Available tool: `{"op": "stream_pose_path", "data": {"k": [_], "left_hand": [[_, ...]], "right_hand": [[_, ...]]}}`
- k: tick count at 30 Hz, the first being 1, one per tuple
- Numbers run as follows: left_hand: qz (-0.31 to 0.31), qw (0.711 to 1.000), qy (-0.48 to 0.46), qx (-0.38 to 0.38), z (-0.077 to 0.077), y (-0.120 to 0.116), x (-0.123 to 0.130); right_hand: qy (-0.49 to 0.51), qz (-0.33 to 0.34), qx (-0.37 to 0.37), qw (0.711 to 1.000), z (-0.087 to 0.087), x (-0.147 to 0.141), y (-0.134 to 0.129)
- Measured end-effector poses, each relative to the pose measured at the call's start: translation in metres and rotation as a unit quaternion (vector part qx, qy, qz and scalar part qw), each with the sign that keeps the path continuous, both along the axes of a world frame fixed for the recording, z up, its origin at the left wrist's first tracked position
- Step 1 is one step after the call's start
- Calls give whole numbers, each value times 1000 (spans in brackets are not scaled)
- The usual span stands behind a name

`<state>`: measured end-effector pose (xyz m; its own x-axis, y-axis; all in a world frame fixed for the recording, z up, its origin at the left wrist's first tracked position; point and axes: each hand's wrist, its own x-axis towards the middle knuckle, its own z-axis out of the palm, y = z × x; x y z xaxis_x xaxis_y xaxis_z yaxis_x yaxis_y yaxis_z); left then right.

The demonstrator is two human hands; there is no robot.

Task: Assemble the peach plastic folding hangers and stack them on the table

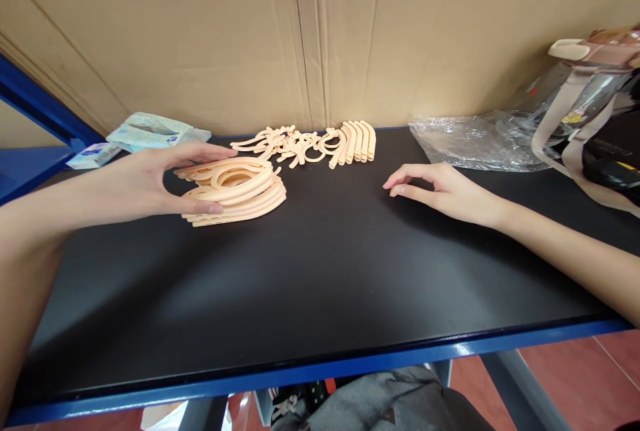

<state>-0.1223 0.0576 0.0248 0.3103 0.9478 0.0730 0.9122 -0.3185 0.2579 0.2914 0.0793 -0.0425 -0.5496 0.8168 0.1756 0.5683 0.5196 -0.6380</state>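
The left hand [165,181] curves its spread thumb and fingers around the stack of peach plastic pieces [245,191] on the left of the black table [320,271]. The right hand [440,191] holds nothing, thumb and fingertips slightly apart.

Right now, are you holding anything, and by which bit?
My left hand holds the peach plastic stack by its left end, thumb in front, fingers behind. My right hand is empty.
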Motion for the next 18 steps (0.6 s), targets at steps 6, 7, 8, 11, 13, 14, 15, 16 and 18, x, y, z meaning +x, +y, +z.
{"op": "stream_pose_path", "data": {"k": [6, 7, 8, 11, 13, 14, 15, 16, 18], "left_hand": [[9, 1000, 5, 7, 0, 1, 0], [8, 1000, 5, 5, 0, 0, 0], [4, 1000, 6, -3, 1, -1, 2], [-11, 999, 25, -28, 3, -5, 6], [-10, 998, 48, -36, 3, -7, 8], [-8, 998, 53, -38, 2, -7, 7], [-10, 998, 52, -39, 1, -7, 6], [-13, 998, 47, -37, 0, -7, 5], [-21, 999, 34, -25, -2, -7, 3]], "right_hand": [[1, 3, -6, 1000, 0, 0, 0], [2, 2, -6, 1000, 0, 0, -1], [2, 2, -6, 1000, 1, 0, -1], [1, 2, -8, 1000, 2, -1, -2], [1, 4, -12, 1000, 3, -2, -2], [2, 6, -13, 1000, 3, -2, -2], [2, 7, -14, 1000, 2, -2, -2], [2, 9, -14, 1000, 2, -1, -2], [1, 12, -13, 1000, 2, -1, -1]]}}
